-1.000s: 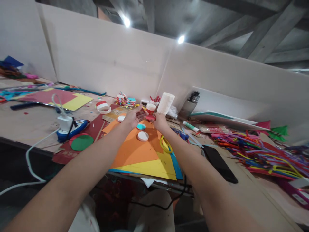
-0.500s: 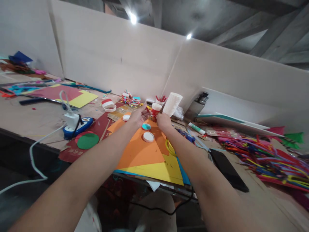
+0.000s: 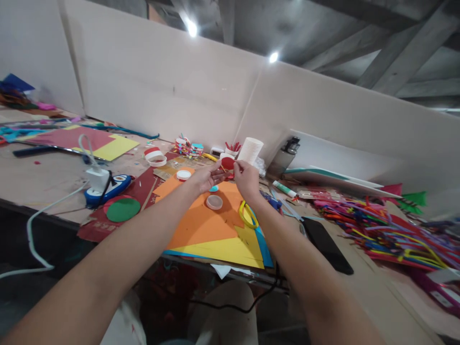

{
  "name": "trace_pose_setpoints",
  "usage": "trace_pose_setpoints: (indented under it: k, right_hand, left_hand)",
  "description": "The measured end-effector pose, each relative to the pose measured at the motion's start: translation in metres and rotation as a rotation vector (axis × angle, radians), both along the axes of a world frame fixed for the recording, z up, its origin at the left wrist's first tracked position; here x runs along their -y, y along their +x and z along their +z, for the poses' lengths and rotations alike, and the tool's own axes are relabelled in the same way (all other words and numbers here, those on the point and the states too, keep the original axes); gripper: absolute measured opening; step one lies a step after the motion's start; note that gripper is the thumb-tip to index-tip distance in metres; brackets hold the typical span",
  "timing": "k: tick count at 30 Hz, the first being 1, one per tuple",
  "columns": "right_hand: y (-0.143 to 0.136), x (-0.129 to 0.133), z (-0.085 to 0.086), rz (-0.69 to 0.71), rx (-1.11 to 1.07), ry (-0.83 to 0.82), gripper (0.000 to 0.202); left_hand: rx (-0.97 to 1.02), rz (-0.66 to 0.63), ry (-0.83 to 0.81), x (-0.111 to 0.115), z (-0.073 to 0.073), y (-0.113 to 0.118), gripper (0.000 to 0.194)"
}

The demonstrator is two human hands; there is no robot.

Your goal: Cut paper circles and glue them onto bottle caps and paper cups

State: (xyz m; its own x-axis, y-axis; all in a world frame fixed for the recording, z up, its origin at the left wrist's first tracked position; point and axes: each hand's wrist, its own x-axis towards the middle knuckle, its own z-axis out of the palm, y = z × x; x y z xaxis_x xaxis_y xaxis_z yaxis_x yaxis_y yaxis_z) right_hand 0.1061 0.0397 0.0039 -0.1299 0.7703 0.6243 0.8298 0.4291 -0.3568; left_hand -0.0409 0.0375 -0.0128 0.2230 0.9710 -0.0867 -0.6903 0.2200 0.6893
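A round red disc (image 3: 227, 163), seemingly paper, is held up above the far part of the orange sheets. My right hand (image 3: 247, 178) pinches its right edge between thumb and fingers. At its left edge is my left hand (image 3: 208, 178), palm turned up, with the thumb and fingertips closed on it. Under the hands lie orange paper sheets (image 3: 197, 225) over yellow paper (image 3: 230, 251). On the orange paper sit a shallow whitish round lid (image 3: 214, 202), a small blue disc (image 3: 213, 188) partly behind my left hand, and a white lid (image 3: 183, 175).
Behind my right hand stands a stack of white paper cups (image 3: 250, 151). A yellow ring-shaped tool handle (image 3: 247, 214) lies by my right wrist. To the right are a glue stick (image 3: 283, 188), a black phone (image 3: 327, 244) and many pipe cleaners (image 3: 381, 235). A power strip (image 3: 108, 189) lies left.
My right hand has risen slightly from the tabletop and come to the red disc beside my left hand. The disc now faces me between both hands. The view has shifted a little right.
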Motion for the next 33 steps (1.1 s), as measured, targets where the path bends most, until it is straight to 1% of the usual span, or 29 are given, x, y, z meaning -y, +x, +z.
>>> trace_pose_setpoints:
  k: [2,5,10,12,15,16,18,20,22,25,29,31,33]
  right_hand:
    - [-0.001,0.014,-0.002,0.094,0.082,0.06,0.033]
    - [0.001,0.03,-0.004,0.14,0.141,0.087,0.031]
    - [0.01,0.04,-0.003,0.211,-0.013,0.069,0.022]
    - [0.014,0.042,-0.002,0.216,-0.046,0.078,0.016]
    - [0.02,0.045,0.002,0.225,-0.035,0.088,0.012]
    - [0.022,0.046,0.003,0.229,-0.027,0.072,0.015]
    - [0.024,0.048,0.005,0.235,-0.03,0.028,0.029]
    - [0.025,0.05,0.005,0.239,-0.054,0.006,0.043]
    - [0.026,0.051,0.006,0.251,-0.057,0.002,0.047]
    - [0.026,0.051,0.006,0.281,-0.036,-0.007,0.045]
    - [0.025,0.045,0.004,0.353,-0.146,-0.06,0.046]
    - [0.027,0.04,0.002,0.321,-0.224,-0.12,0.047]
    - [0.03,0.034,-0.003,0.242,-0.261,-0.197,0.045]
  left_hand:
    - [0.0,-0.011,0.026,0.001,-0.001,0.001,0.014]
    - [-0.012,-0.04,0.09,0.004,-0.001,0.002,0.012]
    - [-0.024,-0.111,0.176,0.008,-0.001,0.001,0.009]
    - [-0.041,-0.164,0.217,0.009,-0.002,0.0,0.008]
    - [-0.105,-0.243,0.287,0.01,-0.002,-0.001,0.018]
    - [-0.132,-0.26,0.304,0.011,-0.002,-0.002,0.023]
    - [-0.181,-0.281,0.329,0.011,-0.001,-0.003,0.031]
    - [-0.217,-0.295,0.34,0.011,-0.001,-0.003,0.034]
    - [-0.237,-0.296,0.338,0.011,-0.002,-0.003,0.031]
    - [-0.238,-0.265,0.319,0.01,-0.004,-0.003,0.026]
    - [-0.228,-0.244,0.299,0.008,-0.006,-0.002,0.024]
    - [-0.243,-0.223,0.262,0.006,-0.005,-0.003,0.02]
    - [-0.261,-0.159,0.2,0.005,-0.004,-0.003,0.017]
